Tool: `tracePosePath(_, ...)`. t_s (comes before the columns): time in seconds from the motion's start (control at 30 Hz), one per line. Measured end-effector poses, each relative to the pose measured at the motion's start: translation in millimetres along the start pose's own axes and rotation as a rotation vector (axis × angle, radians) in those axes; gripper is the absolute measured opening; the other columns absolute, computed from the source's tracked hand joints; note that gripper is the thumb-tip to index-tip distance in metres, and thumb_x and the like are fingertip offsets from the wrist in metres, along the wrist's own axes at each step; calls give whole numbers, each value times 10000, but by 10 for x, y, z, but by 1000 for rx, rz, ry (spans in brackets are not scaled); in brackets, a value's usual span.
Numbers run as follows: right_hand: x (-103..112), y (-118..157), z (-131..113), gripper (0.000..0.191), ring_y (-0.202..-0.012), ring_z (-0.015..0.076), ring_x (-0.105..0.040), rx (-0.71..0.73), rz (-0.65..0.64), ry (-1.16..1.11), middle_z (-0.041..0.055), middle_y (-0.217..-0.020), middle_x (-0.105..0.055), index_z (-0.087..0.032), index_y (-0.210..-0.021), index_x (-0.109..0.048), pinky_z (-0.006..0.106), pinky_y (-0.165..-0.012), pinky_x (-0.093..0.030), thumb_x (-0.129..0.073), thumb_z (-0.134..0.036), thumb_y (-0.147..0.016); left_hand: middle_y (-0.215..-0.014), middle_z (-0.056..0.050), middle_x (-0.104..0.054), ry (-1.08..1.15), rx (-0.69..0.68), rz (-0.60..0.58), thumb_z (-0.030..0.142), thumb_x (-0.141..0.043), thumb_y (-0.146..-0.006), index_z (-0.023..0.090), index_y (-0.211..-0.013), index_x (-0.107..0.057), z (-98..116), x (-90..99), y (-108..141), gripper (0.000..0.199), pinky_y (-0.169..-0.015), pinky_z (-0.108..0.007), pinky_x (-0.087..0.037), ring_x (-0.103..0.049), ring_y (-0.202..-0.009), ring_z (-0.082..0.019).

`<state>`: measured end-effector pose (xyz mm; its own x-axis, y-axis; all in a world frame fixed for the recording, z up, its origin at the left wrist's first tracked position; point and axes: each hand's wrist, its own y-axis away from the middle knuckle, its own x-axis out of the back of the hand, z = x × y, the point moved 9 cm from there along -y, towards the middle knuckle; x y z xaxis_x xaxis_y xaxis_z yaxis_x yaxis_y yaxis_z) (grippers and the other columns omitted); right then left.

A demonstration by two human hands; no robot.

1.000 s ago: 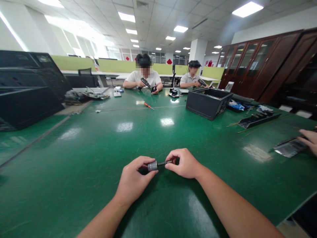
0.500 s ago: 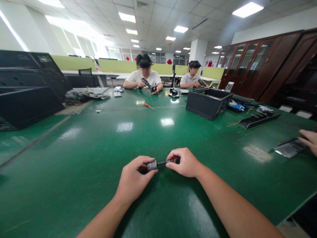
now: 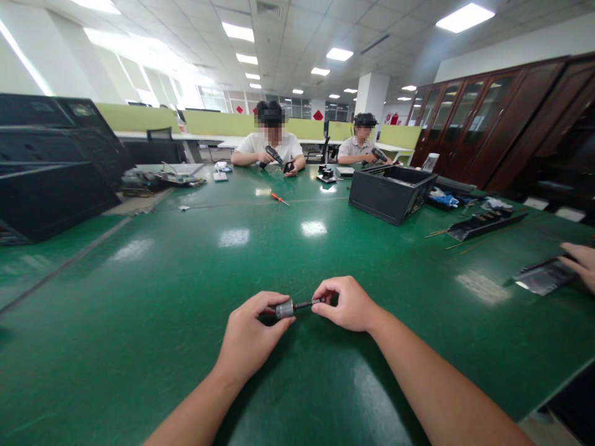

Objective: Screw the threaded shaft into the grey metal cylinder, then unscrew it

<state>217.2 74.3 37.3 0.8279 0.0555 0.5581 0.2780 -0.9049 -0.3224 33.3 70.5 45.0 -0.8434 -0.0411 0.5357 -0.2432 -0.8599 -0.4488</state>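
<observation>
Between my hands lies a short grey metal cylinder (image 3: 284, 309) with a thin dark shaft (image 3: 303, 305) sticking out to the right; its exact kind cannot be told. My left hand (image 3: 253, 331) grips the cylinder between thumb and fingers. With thumb and fingertips, my right hand (image 3: 344, 303) pinches the far end of the shaft, where a small ridged part (image 3: 318, 301) partly shows. The piece is held roughly level, just over the green tabletop (image 3: 186, 347).
An orange-handled screwdriver (image 3: 277, 197) lies farther out. A black open case (image 3: 385, 193) stands at centre right, a bigger dark case (image 3: 51, 198) at left. Two people sit opposite with power drills (image 3: 274, 155). At right, another person's hand (image 3: 579, 263) touches a metal plate (image 3: 543, 277).
</observation>
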Motion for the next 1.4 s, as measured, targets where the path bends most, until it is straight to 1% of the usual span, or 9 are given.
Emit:
tracePosePath(0.53, -1, -1, 15, 78, -637, 142, -636, -5, 4, -7, 22, -725, -709, -163, -809, -733, 244, -637, -479, -733, -226, -763, -946, 12, -723, 0, 23, -3, 250, -762, -727, 257, -970, -723, -48, -23, -8, 247, -759, -286, -573, -693, -804, -165)
tracePosePath(0.77, 0, 9, 12, 78, -633, 139, -634, -2, 3, -10, 21, -720, -707, -161, -808, -733, 242, -634, -478, -728, -228, -767, -949, -4, -724, 2, 18, 0, 268, -751, -736, 243, -966, -723, -30, -9, -7, 233, -752, -301, -581, -695, -797, -175)
tracePosePath(1.4, 15, -6, 34, 84, -631, 136, -626, -7, 8, -10, 19, -711, -703, -163, -807, -732, 240, -631, -475, -730, -236, -765, -938, -5, -725, -9, 10, 10, 273, -744, -734, 245, -964, -723, -7, 1, -16, 233, -744, -299, -582, -694, -793, -177)
